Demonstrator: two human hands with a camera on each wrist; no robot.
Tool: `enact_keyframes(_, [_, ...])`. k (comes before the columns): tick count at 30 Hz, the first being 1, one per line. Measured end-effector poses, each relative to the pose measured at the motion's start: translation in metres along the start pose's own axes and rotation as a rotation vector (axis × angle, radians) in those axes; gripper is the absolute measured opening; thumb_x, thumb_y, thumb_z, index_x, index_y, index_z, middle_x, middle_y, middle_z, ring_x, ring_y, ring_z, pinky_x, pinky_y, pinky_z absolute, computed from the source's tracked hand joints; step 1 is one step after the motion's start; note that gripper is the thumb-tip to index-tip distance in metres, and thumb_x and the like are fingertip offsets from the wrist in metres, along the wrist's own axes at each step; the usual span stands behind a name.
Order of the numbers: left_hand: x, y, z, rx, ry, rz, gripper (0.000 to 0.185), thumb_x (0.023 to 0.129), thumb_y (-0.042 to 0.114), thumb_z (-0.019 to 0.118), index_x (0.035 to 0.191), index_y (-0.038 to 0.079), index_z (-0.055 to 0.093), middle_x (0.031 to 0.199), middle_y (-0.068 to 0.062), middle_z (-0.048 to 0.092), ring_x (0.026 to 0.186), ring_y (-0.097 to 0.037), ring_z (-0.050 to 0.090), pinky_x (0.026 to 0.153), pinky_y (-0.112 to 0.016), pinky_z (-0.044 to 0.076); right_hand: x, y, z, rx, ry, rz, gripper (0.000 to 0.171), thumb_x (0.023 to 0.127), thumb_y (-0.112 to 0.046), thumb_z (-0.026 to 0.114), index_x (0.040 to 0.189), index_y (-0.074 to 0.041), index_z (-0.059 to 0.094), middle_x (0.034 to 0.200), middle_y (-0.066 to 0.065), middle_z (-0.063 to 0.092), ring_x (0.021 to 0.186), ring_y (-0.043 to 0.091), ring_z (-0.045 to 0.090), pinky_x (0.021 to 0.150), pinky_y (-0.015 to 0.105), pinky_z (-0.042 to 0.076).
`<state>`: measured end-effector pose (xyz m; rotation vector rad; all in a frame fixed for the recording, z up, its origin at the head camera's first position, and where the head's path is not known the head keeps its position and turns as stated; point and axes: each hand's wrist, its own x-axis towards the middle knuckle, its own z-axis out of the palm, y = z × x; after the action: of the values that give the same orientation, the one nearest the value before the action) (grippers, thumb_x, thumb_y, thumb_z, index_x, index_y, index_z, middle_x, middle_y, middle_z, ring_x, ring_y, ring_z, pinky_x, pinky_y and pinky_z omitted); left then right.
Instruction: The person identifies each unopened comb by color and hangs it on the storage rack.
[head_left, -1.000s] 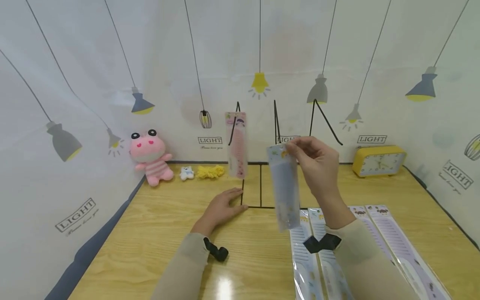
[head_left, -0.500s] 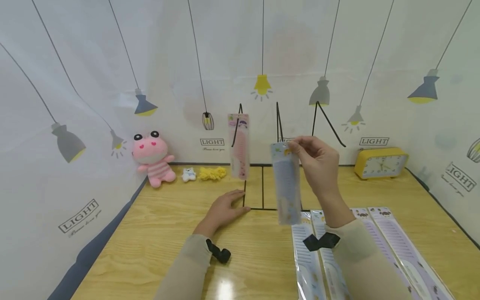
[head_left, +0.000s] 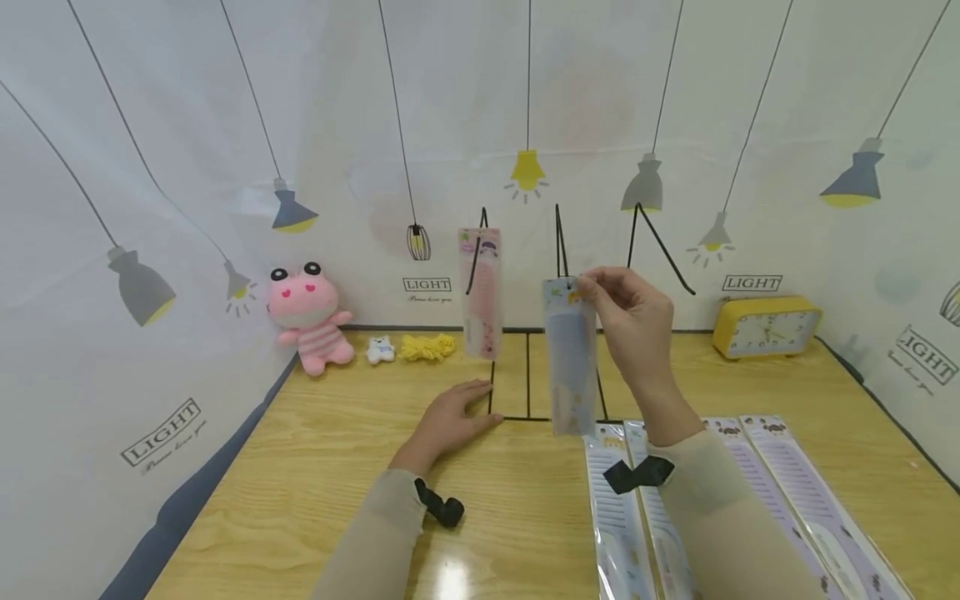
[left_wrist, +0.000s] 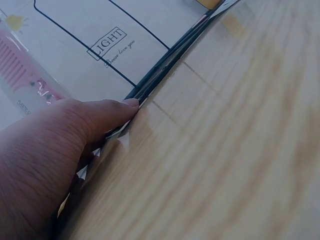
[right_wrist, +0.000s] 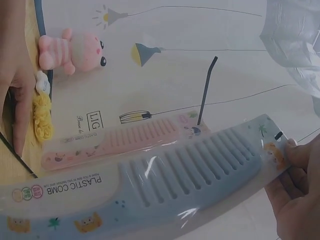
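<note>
My right hand (head_left: 633, 321) pinches the top corner of a packaged blue comb (head_left: 572, 358), which hangs upright in front of the middle hook (head_left: 560, 242) of a black wire rack. In the right wrist view, the dark hook tip (right_wrist: 279, 135) shows at the hole in the comb's package. A packaged pink comb (head_left: 480, 292) hangs on the left hook. Low on the rack, my left hand (head_left: 450, 417) rests at the left side of the wire base (head_left: 513, 417), fingers extended. The left wrist view has its thumb touching the dark wire; the other fingers are mostly hidden there.
Several packaged combs, blue (head_left: 618, 517) and purple (head_left: 813, 500), lie on the table at right, partly under my right forearm. The right hook (head_left: 663, 250) holds no comb. Behind stand a pink plush toy (head_left: 307, 317), a white bear figure (head_left: 380, 349), yellow yarn (head_left: 427, 347) and a yellow clock (head_left: 767, 327).
The right hand has raised the blue comb slightly, bringing its top hole up to the end of the middle hook. The left hand stays on the rack base.
</note>
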<state>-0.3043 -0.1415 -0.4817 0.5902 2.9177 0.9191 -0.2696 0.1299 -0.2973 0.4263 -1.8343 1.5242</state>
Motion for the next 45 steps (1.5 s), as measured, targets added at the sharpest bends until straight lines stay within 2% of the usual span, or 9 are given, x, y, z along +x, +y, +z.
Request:
enact_keyframes(5, [0.001, 0.001, -0.001, 0.007, -0.009, 0.005, 0.07, 0.093, 0.061, 0.062, 0.151, 0.023, 0.049, 0.156, 0.003, 0.043, 0.145, -0.025, 0.036, 0.119, -0.05, 0.029, 0.004, 0.005, 0.001, -0.014, -0.005, -0.004, 0.015, 0.091, -0.015, 0.076, 0.097, -0.001, 0.074, 0.092, 0.012, 0.074, 0.078, 0.008, 0.068, 0.07, 0.016, 0.054])
enact_keyframes(10, [0.002, -0.001, -0.001, 0.007, 0.013, 0.007, 0.069, 0.093, 0.059, 0.064, 0.15, 0.024, 0.05, 0.156, 0.003, 0.044, 0.145, -0.024, 0.036, 0.119, -0.05, 0.029, 0.013, 0.01, 0.004, -0.026, -0.015, 0.028, 0.018, 0.091, -0.017, 0.076, 0.098, -0.001, 0.074, 0.094, 0.013, 0.074, 0.079, 0.009, 0.068, 0.07, 0.017, 0.054])
enact_keyframes(15, [0.001, -0.002, 0.001, -0.006, -0.002, -0.006, 0.07, 0.092, 0.061, 0.064, 0.15, 0.025, 0.05, 0.156, 0.002, 0.043, 0.145, -0.024, 0.036, 0.119, -0.051, 0.028, 0.024, 0.022, 0.007, -0.018, -0.008, 0.06, 0.021, 0.091, -0.022, 0.076, 0.098, -0.002, 0.075, 0.093, 0.011, 0.075, 0.079, 0.011, 0.068, 0.069, 0.018, 0.054])
enact_keyframes(21, [0.001, -0.003, 0.0, -0.008, -0.002, 0.001, 0.07, 0.092, 0.062, 0.062, 0.151, 0.025, 0.05, 0.157, 0.001, 0.043, 0.145, -0.025, 0.036, 0.119, -0.051, 0.028, 0.041, 0.033, 0.015, -0.067, -0.009, 0.056, 0.026, 0.092, -0.029, 0.074, 0.098, -0.004, 0.074, 0.09, 0.007, 0.075, 0.079, 0.012, 0.068, 0.068, 0.019, 0.054])
enact_keyframes(34, [-0.002, -0.001, 0.0, -0.008, 0.011, 0.012, 0.069, 0.093, 0.06, 0.063, 0.15, 0.024, 0.05, 0.156, 0.002, 0.044, 0.145, -0.025, 0.037, 0.118, -0.05, 0.03, 0.067, 0.045, 0.027, -0.161, -0.018, 0.065, 0.023, 0.095, -0.025, 0.073, 0.102, -0.004, 0.074, 0.094, 0.009, 0.075, 0.08, 0.01, 0.068, 0.067, 0.018, 0.052])
enact_keyframes(45, [-0.002, 0.001, -0.001, -0.001, 0.02, 0.036, 0.068, 0.093, 0.056, 0.064, 0.15, 0.021, 0.051, 0.155, 0.001, 0.045, 0.144, -0.025, 0.038, 0.118, -0.048, 0.03, 0.081, 0.05, 0.028, -0.245, -0.072, 0.123, 0.021, 0.099, -0.024, 0.068, 0.107, -0.005, 0.072, 0.099, 0.009, 0.074, 0.088, 0.016, 0.069, 0.076, 0.026, 0.056])
